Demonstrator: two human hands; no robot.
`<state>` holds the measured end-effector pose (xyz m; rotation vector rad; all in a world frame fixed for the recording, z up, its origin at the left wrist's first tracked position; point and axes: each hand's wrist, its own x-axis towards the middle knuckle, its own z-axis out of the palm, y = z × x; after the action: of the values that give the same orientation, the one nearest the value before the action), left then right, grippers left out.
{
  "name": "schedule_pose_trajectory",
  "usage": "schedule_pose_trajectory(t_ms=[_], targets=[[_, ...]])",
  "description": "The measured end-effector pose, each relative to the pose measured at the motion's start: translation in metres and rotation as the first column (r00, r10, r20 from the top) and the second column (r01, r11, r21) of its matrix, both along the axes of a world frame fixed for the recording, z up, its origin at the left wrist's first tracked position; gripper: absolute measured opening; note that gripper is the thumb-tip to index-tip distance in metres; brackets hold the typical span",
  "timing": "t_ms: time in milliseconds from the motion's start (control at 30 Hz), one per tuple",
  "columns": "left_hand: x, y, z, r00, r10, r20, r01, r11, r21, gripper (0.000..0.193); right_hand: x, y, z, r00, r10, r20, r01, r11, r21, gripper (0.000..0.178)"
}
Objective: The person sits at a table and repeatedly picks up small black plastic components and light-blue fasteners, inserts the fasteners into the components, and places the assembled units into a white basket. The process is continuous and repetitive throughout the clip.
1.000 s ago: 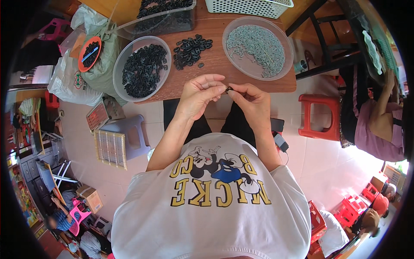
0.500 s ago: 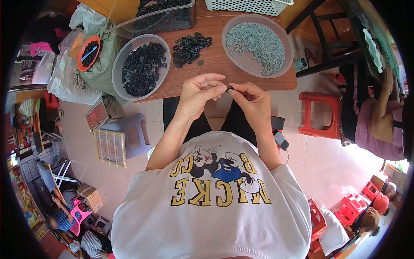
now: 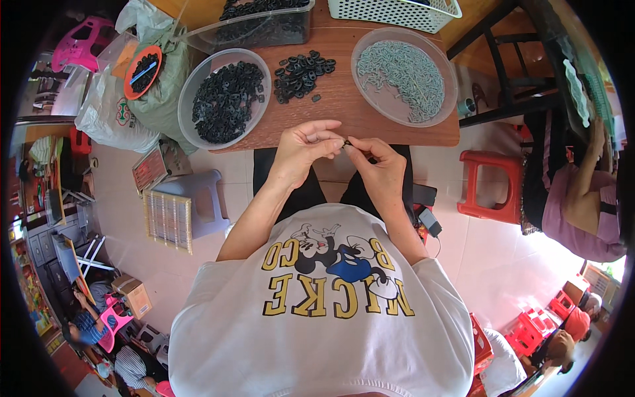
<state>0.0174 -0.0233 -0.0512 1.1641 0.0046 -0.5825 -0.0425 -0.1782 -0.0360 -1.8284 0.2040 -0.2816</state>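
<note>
Just in front of the table edge, my left hand [image 3: 303, 147] pinches a small black piece [image 3: 346, 143] between thumb and fingertips. From the other side my right hand [image 3: 380, 164] closes thumb and forefinger on the same piece. It looks like the loose black oval pieces with holes [image 3: 305, 74] heaped on the wooden table [image 3: 327, 109]; the fingertips cover most of it. More such pieces fill a round clear tub [image 3: 183, 106] on the left. On the right, a second clear tub [image 3: 452, 99] holds many small silvery screws [image 3: 407, 76].
A long clear bin [image 3: 291, 33] of black parts and a white perforated basket [image 3: 390, 14] stand at the back. Sacks [image 3: 162, 99] with an orange bowl [image 3: 129, 86] lean at the left. A red stool [image 3: 489, 202] and a seated person [image 3: 582, 198] are at right.
The view has shifted slightly, so the table things appear a little farther right. Both hands stay together at the small piece, with the fingertips slightly rearranged around it.
</note>
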Motion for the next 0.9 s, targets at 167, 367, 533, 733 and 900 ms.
schedule_pose_trajectory(t_ms=[167, 367, 533, 733, 900], targets=[[0.000, -0.001, -0.003, 0.999, 0.035, -0.018, -0.036, 0.999, -0.031, 0.038, 0.001, 0.001, 0.003, 1.000, 0.004, 0.015, -0.003, 0.998, -0.070, 0.014], [-0.003, 0.000, -0.002, 0.999, 0.041, -0.031, -0.040, 0.999, 0.025, 0.039, -0.001, 0.001, -0.003, 1.000, -0.007, -0.001, 0.007, 0.998, -0.067, 0.014], [-0.004, 0.003, -0.003, 0.999, 0.036, -0.012, -0.035, 0.999, 0.021, 0.043, -0.003, 0.004, -0.007, 0.998, -0.014, -0.062, 0.013, 1.000, -0.017, 0.014], [-0.009, 0.001, -0.002, 0.997, 0.071, -0.031, -0.071, 0.997, 0.007, 0.045, -0.002, 0.008, -0.010, 0.982, 0.000, -0.188, 0.033, 0.985, 0.171, 0.014], [-0.014, 0.007, -0.013, 0.989, 0.135, -0.063, -0.138, 0.990, -0.039, 0.044, -0.001, 0.015, -0.014, 0.985, -0.018, -0.174, 0.060, 0.969, 0.238, 0.012]])
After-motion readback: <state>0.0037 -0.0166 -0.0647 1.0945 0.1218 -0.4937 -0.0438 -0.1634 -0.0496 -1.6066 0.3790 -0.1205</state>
